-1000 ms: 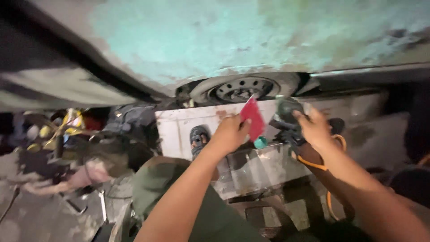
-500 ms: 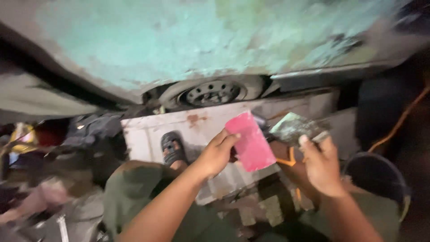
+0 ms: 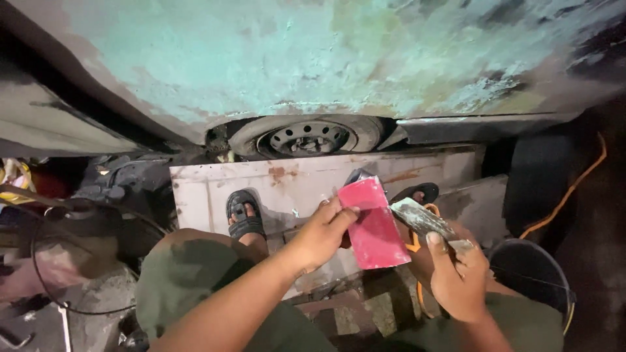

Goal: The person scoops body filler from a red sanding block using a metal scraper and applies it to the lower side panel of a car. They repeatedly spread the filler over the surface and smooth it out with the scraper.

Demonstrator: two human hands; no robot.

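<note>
Spreader [image 3: 373, 225]: a thin, flat, pink-red sheet with squared corners, held in front of the person's knees, above a rusty white panel [image 3: 293, 189] that lies on the ground. It reads as light and fairly stiff with some flex, probably plastic. The faces look smooth and may be slick where filler has smeared, so a grip on the edge with thumb on one face and fingers behind is judged the safest hold. Its top corner carries a dark grey smear.

Left hand [image 3: 321, 234]: fingers closed on the left edge of the spreader, thumb laid across the near face, the other fingers curled behind. The sheet stands nearly upright, tilted slightly to the right.

Right hand [image 3: 460, 280]: fingers closed round the handle of a putty knife [image 3: 425, 220]. The blade is narrow, metal and crusted with grey-white filler; it is judged rigid and light. Its tip points up-left and meets the right edge of the spreader, or lies just beside it; actual contact cannot be confirmed.

Surroundings: a car body [image 3: 313, 58] with patchy green filler fills the upper view, a wheel [image 3: 306, 137] below it. A sandalled foot [image 3: 244, 214] rests on the panel. A dark bucket [image 3: 531, 274] stands at the right, near an orange cable [image 3: 567, 195].
</note>
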